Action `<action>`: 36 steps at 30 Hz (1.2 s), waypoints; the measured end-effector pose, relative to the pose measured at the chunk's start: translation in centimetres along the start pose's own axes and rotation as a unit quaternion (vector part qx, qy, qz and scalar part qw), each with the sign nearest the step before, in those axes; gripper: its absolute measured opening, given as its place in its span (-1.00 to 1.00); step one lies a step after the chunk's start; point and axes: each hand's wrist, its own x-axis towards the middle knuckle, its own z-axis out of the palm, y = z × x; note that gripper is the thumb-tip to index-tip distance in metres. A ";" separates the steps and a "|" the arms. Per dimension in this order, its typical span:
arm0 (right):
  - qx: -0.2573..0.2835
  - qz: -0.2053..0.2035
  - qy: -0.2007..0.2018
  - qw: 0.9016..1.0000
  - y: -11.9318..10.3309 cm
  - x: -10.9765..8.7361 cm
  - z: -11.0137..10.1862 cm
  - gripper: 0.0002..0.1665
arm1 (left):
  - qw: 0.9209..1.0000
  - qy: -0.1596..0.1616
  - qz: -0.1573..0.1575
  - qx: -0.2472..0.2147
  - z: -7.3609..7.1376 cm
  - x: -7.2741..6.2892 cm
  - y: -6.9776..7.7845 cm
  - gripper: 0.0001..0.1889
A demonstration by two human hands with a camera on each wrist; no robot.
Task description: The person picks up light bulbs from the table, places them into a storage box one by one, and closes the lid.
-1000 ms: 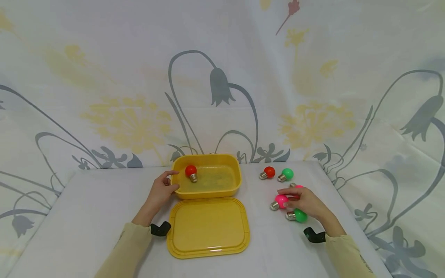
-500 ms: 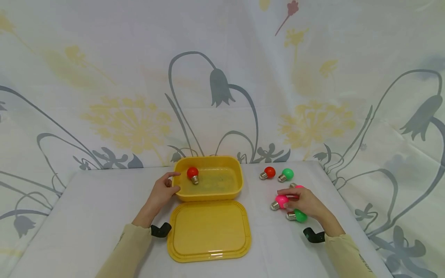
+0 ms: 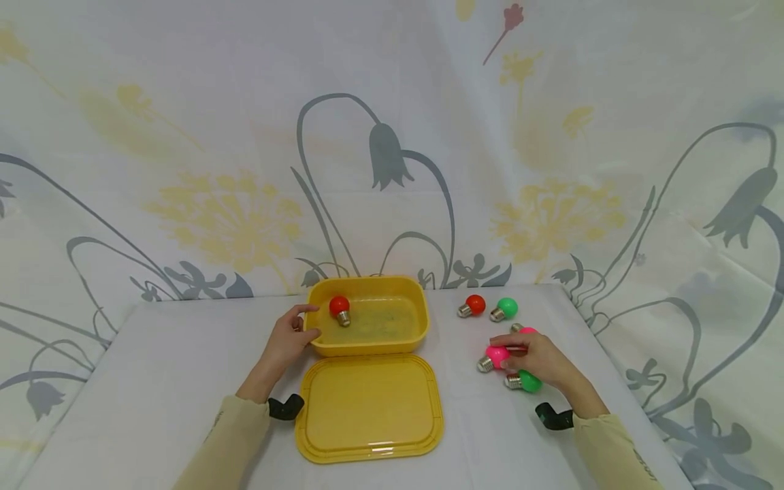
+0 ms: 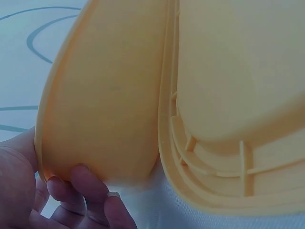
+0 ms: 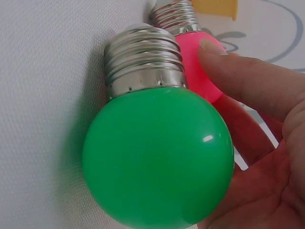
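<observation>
At the left end of the yellow plastic box [image 3: 367, 348], my left hand [image 3: 288, 338] grips its rim, with curled fingers [image 4: 90, 183] against the wall in the left wrist view. Inside the box lies one red light bulb [image 3: 339, 306] with a silver screw base. My right hand [image 3: 539, 356] pinches a pink light bulb [image 3: 496, 355] by its round globe; the bulb lies low at the tabletop, base pointing left. Just in front of that hand rests a green bulb [image 3: 530, 381], large in the right wrist view. A second pink bulb [image 3: 527, 330] is partly hidden behind the fingers.
The yellow lid [image 3: 370, 408] lies flat right in front of the box. Farther back on the right are another red bulb [image 3: 474, 304] and a green bulb [image 3: 507, 307]. White cloth [image 3: 184, 381] covers the table, and a flower-patterned curtain [image 3: 392, 224] rises behind.
The box, with the red bulb in it, has slid slightly right and toward me, and the lid has shifted nearer with it. My right hand has stayed at the pink bulb.
</observation>
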 end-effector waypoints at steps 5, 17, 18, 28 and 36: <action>0.012 0.004 0.000 1.000 -0.1 -0.1 0.1 -0.55 | 1.000 0.001 0.000 0.002 0.0 0.1 -0.1 -0.52; 0.010 -0.009 -0.006 1.000 0.2 0.0 0.1 -0.56 | 1.000 -0.002 0.000 0.004 0.0 0.1 -0.2 -0.53; 0.010 -0.009 -0.006 1.000 0.2 0.0 0.1 -0.56 | 1.000 -0.003 -0.001 0.004 -0.1 0.2 -0.3 -0.53; 0.020 -0.014 -0.007 1.000 -0.1 0.1 0.1 -0.58 | 1.000 -0.004 -0.002 -0.001 -0.1 0.2 -0.3 -0.53; 0.023 -0.013 -0.002 1.000 -0.4 0.2 0.2 -0.56 | 1.000 -0.006 -0.003 0.006 0.0 0.1 -0.1 -0.50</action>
